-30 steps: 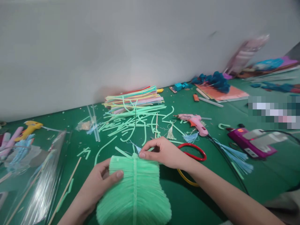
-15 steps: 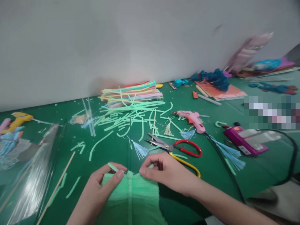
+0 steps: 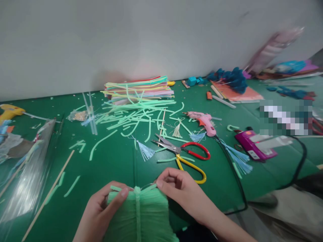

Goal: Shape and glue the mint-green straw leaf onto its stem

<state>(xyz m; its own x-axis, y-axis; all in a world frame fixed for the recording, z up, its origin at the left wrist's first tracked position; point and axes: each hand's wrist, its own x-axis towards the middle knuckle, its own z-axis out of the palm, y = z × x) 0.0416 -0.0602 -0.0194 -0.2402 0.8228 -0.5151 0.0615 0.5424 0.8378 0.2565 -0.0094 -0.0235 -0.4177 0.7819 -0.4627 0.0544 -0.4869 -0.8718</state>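
Left hand (image 3: pixel 101 208) and right hand (image 3: pixel 179 190) pinch the green fringed piece (image 3: pixel 141 215); scissors (image 3: pixel 185 154) near.

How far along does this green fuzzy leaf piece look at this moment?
Done, it seems: the green leaf piece is densely filled on both sides of its central stem. In hand: the left hand and right hand both pinch its top edge. Left: cut green stems lie scattered, with scissors and glue gun idle nearby.

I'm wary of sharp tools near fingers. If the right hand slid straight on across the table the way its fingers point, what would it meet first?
The right hand points left across the top of the green fringed piece, so it would likely meet the left hand's thumb first. The scissors lie farther back, out of that line.
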